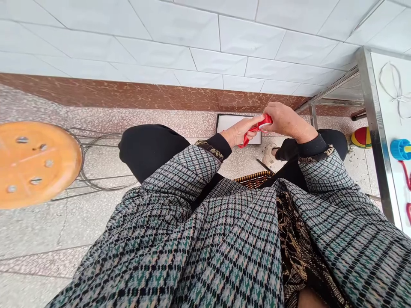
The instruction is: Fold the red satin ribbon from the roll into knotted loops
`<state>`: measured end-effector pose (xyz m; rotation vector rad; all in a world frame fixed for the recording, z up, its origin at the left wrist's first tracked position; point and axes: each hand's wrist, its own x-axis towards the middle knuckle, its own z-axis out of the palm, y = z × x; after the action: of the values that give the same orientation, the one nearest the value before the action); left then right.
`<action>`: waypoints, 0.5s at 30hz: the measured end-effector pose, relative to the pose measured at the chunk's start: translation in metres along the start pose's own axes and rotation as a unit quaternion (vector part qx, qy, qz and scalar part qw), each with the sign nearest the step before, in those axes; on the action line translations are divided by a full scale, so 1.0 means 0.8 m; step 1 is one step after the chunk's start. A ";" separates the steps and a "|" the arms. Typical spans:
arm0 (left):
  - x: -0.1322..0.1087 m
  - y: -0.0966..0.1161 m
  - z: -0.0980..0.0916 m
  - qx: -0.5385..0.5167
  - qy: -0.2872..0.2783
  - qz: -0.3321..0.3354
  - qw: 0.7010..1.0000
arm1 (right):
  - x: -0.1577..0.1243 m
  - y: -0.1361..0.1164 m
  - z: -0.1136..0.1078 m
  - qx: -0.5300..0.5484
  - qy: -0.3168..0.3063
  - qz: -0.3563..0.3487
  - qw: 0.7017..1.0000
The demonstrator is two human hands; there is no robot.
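Note:
Both hands meet over my knees on a small red and white object [260, 125], perhaps a strip or band; I cannot make out what it is. My left hand [240, 131] pinches its lower red end between fingers and thumb. My right hand [285, 122] is curled over its upper end, fingers closed round it. Checked grey sleeves with black cuffs cover both arms. My knees in black trousers sit below the hands.
An orange round stool [34, 162] on a wire frame stands at the left. A white board with a dark frame [229, 122] lies on the floor by the tiled wall. A steel table [374, 124] at the right carries a blue cap [400, 149]. A red-yellow-green ball [361, 137] lies under it.

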<state>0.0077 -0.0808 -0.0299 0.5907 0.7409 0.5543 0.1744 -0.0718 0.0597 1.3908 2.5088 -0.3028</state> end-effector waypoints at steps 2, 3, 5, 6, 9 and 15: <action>-0.001 0.001 0.000 -0.037 -0.010 0.025 0.999 | 0.000 0.004 0.000 0.054 0.040 0.018 0.998; -0.001 0.002 0.001 -0.054 -0.013 0.039 0.998 | -0.001 0.006 0.000 0.085 0.061 0.027 0.994; -0.004 0.004 0.002 -0.078 -0.017 0.061 0.995 | -0.003 0.008 -0.001 0.149 0.091 0.042 0.984; -0.006 0.005 0.004 -0.086 -0.016 0.068 0.994 | -0.004 0.009 -0.001 0.182 0.102 0.044 0.977; -0.012 0.007 0.007 -0.103 -0.009 0.072 0.992 | -0.005 0.014 0.005 0.278 0.134 0.031 0.951; -0.014 0.006 0.009 -0.110 -0.009 0.072 0.991 | 0.003 0.027 0.023 0.413 0.176 -0.001 0.894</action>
<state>0.0046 -0.0866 -0.0170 0.4457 0.6137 0.7526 0.1940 -0.0643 0.0404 1.8529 2.7932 -1.3571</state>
